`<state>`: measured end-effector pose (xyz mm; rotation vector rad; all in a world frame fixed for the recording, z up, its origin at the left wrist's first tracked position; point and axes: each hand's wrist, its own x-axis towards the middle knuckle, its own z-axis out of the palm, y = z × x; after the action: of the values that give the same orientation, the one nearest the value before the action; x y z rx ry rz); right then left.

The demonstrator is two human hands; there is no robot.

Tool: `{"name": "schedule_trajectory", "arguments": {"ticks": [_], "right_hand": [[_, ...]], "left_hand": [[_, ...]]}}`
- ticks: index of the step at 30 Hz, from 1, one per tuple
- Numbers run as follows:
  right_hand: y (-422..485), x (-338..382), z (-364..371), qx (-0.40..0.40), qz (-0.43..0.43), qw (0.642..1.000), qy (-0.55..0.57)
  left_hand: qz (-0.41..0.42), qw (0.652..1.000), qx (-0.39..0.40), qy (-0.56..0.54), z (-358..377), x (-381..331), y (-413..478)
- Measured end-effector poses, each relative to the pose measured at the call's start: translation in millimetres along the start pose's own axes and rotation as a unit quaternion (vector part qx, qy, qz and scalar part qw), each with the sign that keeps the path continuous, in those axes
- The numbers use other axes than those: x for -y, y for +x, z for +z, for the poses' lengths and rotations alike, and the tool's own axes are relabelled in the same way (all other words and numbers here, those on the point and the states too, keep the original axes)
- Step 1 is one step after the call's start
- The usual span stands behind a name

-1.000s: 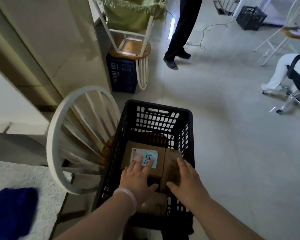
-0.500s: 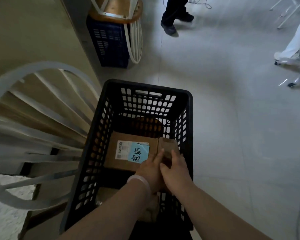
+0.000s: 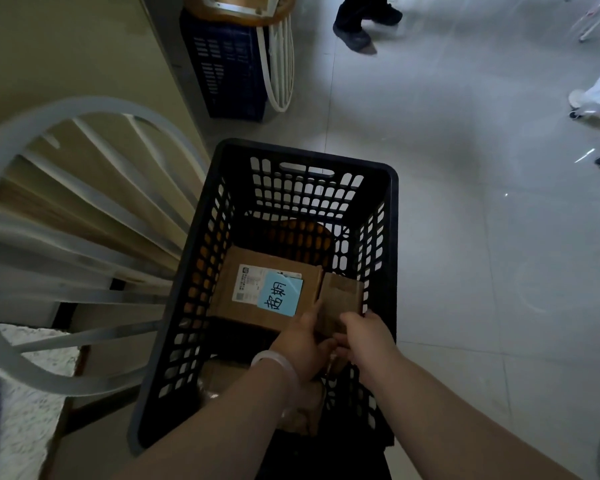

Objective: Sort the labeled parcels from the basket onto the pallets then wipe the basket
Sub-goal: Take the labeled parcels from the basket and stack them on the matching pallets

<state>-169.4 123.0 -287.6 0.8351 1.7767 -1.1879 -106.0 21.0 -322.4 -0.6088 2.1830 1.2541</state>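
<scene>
Cardboard fills the bottom of the black perforated plastic basket (image 3: 309,152), which stands on the pale tiled floor (image 3: 465,237) just right of a white spindle-back chair (image 3: 84,109). Both hands reach in at the near right. The left hand (image 3: 300,344) lies against the left face of a narrow brown cardboard parcel (image 3: 342,296), and the right hand (image 3: 368,337) curls over its near right corner, so the two grip it between them.

The narrow brown cardboard parcel stands on edge, squeezed between the basket's right wall and a wide flat brown cardboard parcel (image 3: 267,285) that carries a white label and a blue handwritten note (image 3: 280,295). A third parcel (image 3: 219,377) lies dim beneath the forearms.

Both hands hold the near end only, so the far end may dip on lifting, catch in the wall's holes or drag the wide parcel askew. Its own label is hidden and no pallet is in view, so sorting without turning it risks the wrong pallet.
</scene>
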Motion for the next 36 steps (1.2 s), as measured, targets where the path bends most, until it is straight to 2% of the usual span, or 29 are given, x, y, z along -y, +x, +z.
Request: {"name": "schedule_trajectory", "arguments": {"ticks": [8,11,17,25,30,33,36], "right_hand": [[-20,7,0,-0.002,0.031,0.999,-0.039],[-39,17,-2,-0.014,0.024,0.996,-0.079],[-86,39,-8,-0.002,-0.063,0.986,-0.152],[-151,66,-12,0.112,-0.147,0.981,-0.063],[-176,83,-23,0.147,-0.25,0.952,-0.094],[-182,95,-29,0.126,-0.313,0.932,-0.134],[-183,106,-34,0.093,-0.379,0.9,-0.193]], "left_hand": [[-0.003,0.998,-0.042,-0.053,-13,-3,-25],[-0.02,0.999,-0.044,-0.026,-28,-15,-38],[-0.024,0.992,-0.12,-0.014,-57,-45,-73],[-0.017,0.975,-0.224,0.001,-103,-90,-114],[0.021,0.964,-0.257,-0.063,-132,-104,-129],[0.038,0.954,-0.272,-0.123,-146,-113,-134],[0.074,0.954,-0.265,-0.121,-158,-123,-140]]}}
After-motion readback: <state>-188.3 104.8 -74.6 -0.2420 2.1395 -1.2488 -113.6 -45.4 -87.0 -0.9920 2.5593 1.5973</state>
